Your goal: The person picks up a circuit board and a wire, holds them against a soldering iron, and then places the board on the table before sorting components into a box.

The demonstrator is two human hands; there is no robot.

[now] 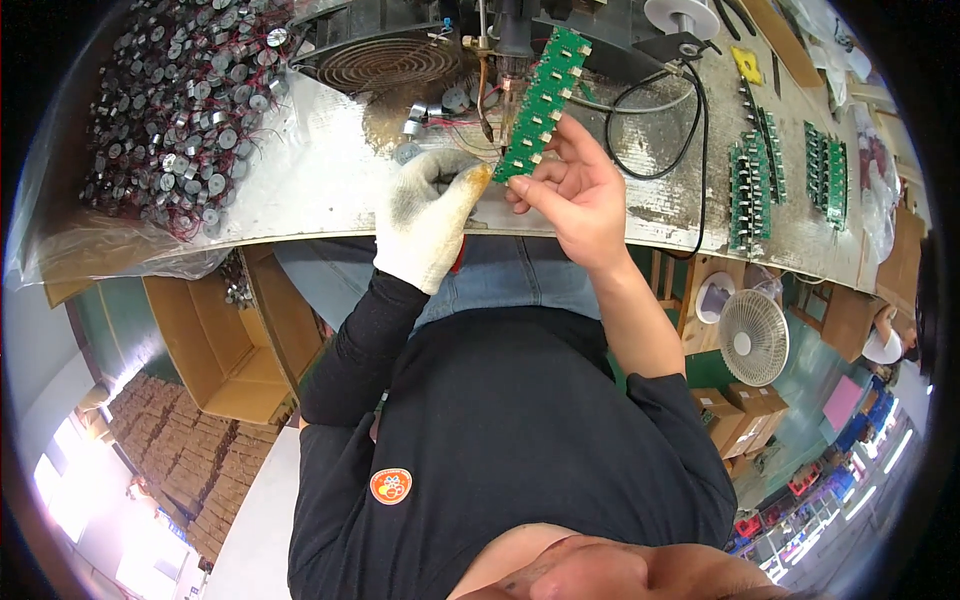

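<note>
Head camera view: two hands are raised over the near edge of the metal-topped workbench (325,195), wrists slightly apart and fingers turned inward toward each other. Right hand (580,200), bare, comes up from the lower right with forearm uncovered; its thumb and fingers grasp the lower end of one green circuit board strip (545,100), which is held up off the bench, tilted with its top leaning right. Left hand (425,220), in one white work glove with a stained thumb, rises from a black sleeve (362,345); its fingers are bent, thumb tip right beside the strip's lower end. Whether they grip anything cannot be determined. Counted around them: one round grille (385,65) beyond the left hand; one large pile of round metal components (190,120) with red leads at left, too many to count; a few loose components (415,122) just beyond the glove; one looped black cable (704,140) to the right; one white spool (665,12); one yellow piece (747,65); two groups of circuit boards (745,200) at right, overlapping, exact number indeterminable. Below bench level: one white fan (753,338) at right and one large open cardboard box (195,330) at left.
</note>
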